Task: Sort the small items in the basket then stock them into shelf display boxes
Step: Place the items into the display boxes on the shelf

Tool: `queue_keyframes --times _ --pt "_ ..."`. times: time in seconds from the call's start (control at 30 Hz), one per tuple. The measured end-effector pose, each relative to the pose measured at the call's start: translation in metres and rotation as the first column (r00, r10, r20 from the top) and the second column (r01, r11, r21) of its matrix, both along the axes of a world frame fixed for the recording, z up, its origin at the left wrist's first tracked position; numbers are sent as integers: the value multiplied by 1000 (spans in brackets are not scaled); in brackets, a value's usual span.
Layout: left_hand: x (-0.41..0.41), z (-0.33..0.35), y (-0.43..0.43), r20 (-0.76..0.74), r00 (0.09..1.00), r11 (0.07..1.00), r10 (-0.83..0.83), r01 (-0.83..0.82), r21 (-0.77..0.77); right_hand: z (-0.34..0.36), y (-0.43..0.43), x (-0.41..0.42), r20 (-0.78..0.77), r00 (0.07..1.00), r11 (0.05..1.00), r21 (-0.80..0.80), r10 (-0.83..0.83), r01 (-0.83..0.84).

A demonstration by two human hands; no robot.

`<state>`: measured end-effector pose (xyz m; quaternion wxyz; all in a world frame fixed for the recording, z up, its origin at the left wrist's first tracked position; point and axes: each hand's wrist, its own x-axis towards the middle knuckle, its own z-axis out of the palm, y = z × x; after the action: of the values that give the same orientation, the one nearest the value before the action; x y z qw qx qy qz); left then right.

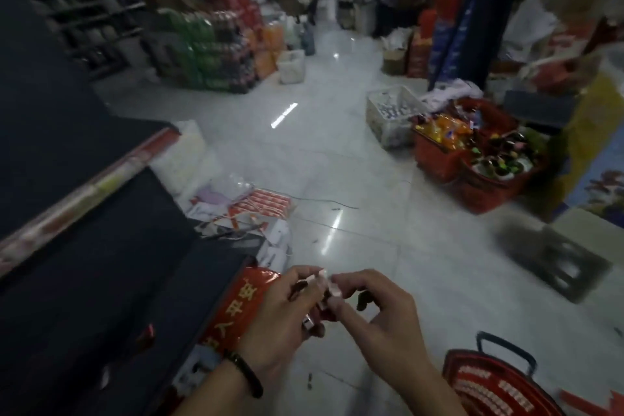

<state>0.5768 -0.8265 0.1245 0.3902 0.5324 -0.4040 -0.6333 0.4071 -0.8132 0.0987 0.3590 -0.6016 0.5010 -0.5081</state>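
Both hands meet low in the middle of the view over the pale tiled floor. My left hand (287,311), with a dark bracelet on the wrist, grips several small items (320,294) that look like lighters; they are blurred. My right hand (378,311) pinches the top of the same small items with thumb and fingertips. A red shopping basket (489,385) with a dark handle stands at the lower right, below my right forearm. The dark shelf unit (101,263) with red price strips runs along the left.
Two red baskets (472,159) full of mixed goods and a white crate (391,115) stand at the right. Red and white packets (260,209) lie on the floor by the shelf. A dark stool (557,260) is at the right. Stacked drink bottles (209,51) stand further back.
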Motion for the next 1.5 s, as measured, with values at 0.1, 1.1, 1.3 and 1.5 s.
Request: queue_keyframes --times 0.1,1.1,1.3,1.5 --pt "86 39 41 1 994 991 110 -109 -83 35 7 82 85 991 994 15 107 -109" --pt "612 153 256 201 546 582 813 -771 -259 168 46 695 -573 478 204 -476 665 -855" --pt "655 148 279 345 389 476 854 -851 -220 162 23 792 -696 401 197 -358 596 -913" --pt "681 141 290 365 359 465 859 -845 -264 152 32 853 -875 239 302 -113 421 -947"
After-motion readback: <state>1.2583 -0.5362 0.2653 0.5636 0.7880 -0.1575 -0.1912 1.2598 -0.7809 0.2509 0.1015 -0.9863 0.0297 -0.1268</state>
